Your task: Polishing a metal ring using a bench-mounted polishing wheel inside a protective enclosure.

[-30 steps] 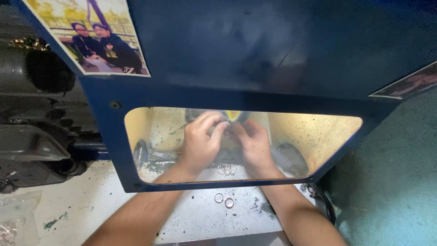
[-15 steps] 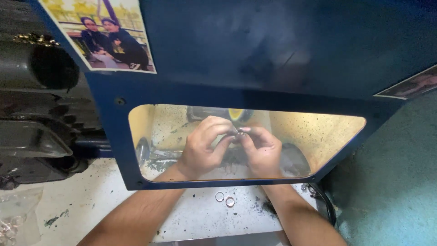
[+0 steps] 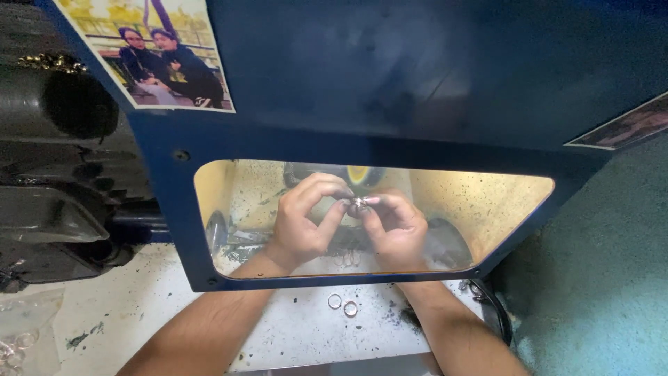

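Observation:
Both hands reach behind a clear window in a dark blue guard panel (image 3: 390, 83). My left hand (image 3: 303, 223) and my right hand (image 3: 396, 226) meet at the fingertips, pinching a small shiny metal ring (image 3: 359, 204) between them. Just behind the ring sits a dark wheel with a yellow hub (image 3: 358, 174). Several more small rings (image 3: 346, 259) lie under my hands inside the lit yellowish chamber. Two loose silver rings (image 3: 342, 305) rest on the white bench surface in front of the panel, between my forearms.
A photo print (image 3: 163, 59) is stuck on the panel's upper left. A dark motor housing (image 3: 59, 174) stands at left. A clear bag with rings (image 3: 17, 341) lies at lower left. A teal wall (image 3: 605, 278) is at right, and a dark cable (image 3: 497, 313) lies by my right forearm.
My hands have drawn slightly apart and lifted, so the ring is pinched at the fingertips in plain sight rather than covered by the fingers.

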